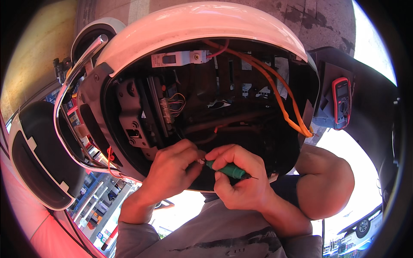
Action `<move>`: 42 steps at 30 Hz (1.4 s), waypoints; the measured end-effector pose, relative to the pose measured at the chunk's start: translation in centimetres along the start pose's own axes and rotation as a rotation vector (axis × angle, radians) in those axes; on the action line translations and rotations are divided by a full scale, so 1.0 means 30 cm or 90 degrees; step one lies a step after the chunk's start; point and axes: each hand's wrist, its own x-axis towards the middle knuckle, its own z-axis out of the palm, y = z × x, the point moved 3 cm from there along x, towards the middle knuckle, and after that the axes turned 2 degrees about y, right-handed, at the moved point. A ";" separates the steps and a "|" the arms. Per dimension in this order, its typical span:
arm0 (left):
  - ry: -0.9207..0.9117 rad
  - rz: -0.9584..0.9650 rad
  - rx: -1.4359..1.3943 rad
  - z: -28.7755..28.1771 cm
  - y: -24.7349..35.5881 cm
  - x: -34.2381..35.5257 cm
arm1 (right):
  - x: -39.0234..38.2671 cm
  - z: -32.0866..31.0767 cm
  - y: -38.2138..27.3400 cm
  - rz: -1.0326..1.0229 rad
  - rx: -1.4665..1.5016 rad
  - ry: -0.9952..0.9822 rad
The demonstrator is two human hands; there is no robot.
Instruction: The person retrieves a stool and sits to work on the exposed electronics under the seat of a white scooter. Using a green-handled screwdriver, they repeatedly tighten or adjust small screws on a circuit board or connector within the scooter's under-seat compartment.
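right hand (243, 178) has a closed grip on green tool (232, 170), held over near edge of the open cavity in the white body shell (206, 17). thin dark bit sticks out of its rear end; front end is lost behind fingertips, so can't tell tip type or whether it touches anything. left hand (176, 165) is pinched shut on small pale piece (201, 161), just beside the tool's front; mostly covered by fingers, can't make out what it is. cavity floor very dark, parts there unreadable. orange cables (279, 94) run along right side, their upper ends go out of sight under the shell. red multimeter (343, 103) off to the right, display unreadable. vehicle at lower right (363, 228) is cut off by the lens rim
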 end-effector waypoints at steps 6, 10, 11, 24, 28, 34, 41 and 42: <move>0.011 -0.012 -0.023 -0.002 -0.001 0.002 | 0.004 0.005 -0.011 -0.124 -0.049 0.029; 0.010 -0.014 -0.023 -0.004 -0.001 0.001 | 0.000 0.001 -0.006 -0.106 -0.028 0.029; 0.008 -0.020 -0.025 -0.004 -0.001 0.001 | 0.001 0.001 -0.006 -0.108 -0.029 0.027; 0.009 0.020 0.019 -0.001 0.004 0.000 | 0.006 0.000 0.017 0.024 0.061 0.021; 0.010 0.021 0.012 -0.001 0.002 0.001 | 0.009 -0.004 0.015 0.019 0.067 0.012; 0.027 0.006 0.002 -0.001 0.003 -0.002 | 0.006 -0.001 -0.008 -0.082 -0.012 0.003; 0.032 0.001 -0.024 0.000 -0.008 -0.002 | 0.000 0.008 -0.014 -0.128 -0.061 0.012; 0.031 -0.002 -0.026 0.000 -0.010 -0.003 | 0.000 0.008 -0.012 -0.128 -0.060 0.017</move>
